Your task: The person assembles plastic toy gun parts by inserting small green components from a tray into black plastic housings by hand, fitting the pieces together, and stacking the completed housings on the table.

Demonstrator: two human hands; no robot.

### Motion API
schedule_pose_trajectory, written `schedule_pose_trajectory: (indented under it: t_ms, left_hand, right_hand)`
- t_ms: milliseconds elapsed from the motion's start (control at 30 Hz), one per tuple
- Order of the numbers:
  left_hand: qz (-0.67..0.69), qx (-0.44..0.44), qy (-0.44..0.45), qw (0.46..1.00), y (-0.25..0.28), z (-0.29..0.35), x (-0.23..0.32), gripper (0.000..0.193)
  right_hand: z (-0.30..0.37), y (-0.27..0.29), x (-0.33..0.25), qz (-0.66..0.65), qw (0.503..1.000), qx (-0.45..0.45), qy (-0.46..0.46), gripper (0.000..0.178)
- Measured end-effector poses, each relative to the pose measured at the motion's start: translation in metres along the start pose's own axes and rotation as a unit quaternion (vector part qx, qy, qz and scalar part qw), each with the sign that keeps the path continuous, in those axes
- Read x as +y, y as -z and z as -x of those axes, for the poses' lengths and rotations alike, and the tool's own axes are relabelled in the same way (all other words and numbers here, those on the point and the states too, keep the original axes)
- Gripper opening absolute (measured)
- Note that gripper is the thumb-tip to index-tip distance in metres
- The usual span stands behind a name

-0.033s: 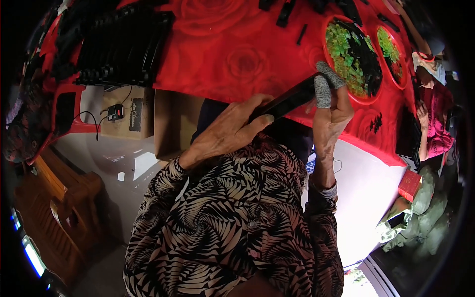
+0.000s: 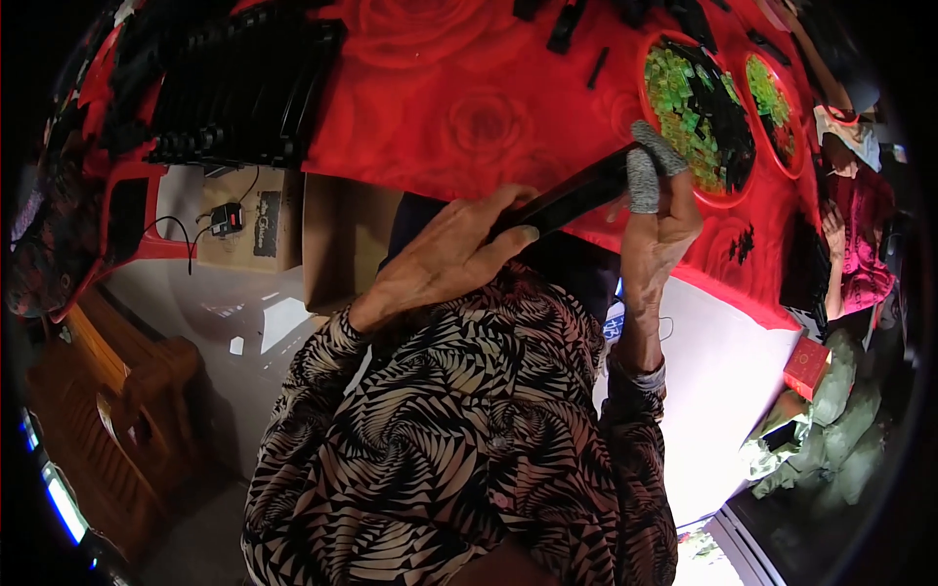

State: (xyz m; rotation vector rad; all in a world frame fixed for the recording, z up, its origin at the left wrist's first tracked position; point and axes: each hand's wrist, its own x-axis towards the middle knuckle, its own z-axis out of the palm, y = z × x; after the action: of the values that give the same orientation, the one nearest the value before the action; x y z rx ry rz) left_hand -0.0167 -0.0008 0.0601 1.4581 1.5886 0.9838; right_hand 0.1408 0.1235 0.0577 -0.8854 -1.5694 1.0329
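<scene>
A long black bar (image 2: 578,192) slants across the near edge of the red table, held at both ends. My left hand (image 2: 445,244) is closed round its lower left end, with the thumb along the near side. At the upper right end my right hand (image 2: 662,210) grips the bar between thumb and fingers. Grey knitted covers (image 2: 642,181) sit on the thumb and a finger of that hand. Just beyond the right hand stands a round red-rimmed tray (image 2: 724,202) with small green (image 2: 674,93) and black pieces in it.
A stack of similar black bars (image 2: 239,98) lies at the table's left. A second tray (image 2: 796,161) stands further right, near another person (image 2: 860,234). An open cardboard box (image 2: 347,230) is below the table edge, a wooden chair (image 2: 122,391) at left.
My right hand and its end of the bar have shifted very slightly to the right. Both hands keep their hold.
</scene>
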Motion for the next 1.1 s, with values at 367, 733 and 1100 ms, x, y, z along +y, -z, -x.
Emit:
schedule_pose_trajectory:
  t_ms: [367, 733, 1100]
  left_hand:
    - [0.348, 0.131, 0.093, 0.924, 0.015, -0.005, -0.052, 0.03]
    - [0.311, 0.155, 0.066, 0.935, 0.019, -0.009, -0.051, 0.026]
    - [0.288, 0.144, 0.061, 0.945, 0.016, -0.006, -0.052, 0.025]
  right_hand:
    - [-0.006, 0.022, 0.004, -0.103, 0.983, -0.082, -0.129, 0.03]
    - [-0.002, 0.02, -0.003, 0.156, 0.93, -0.328, -0.05, 0.024]
    - [0.013, 0.003, 0.004, 0.223, 0.869, -0.441, -0.001, 0.038]
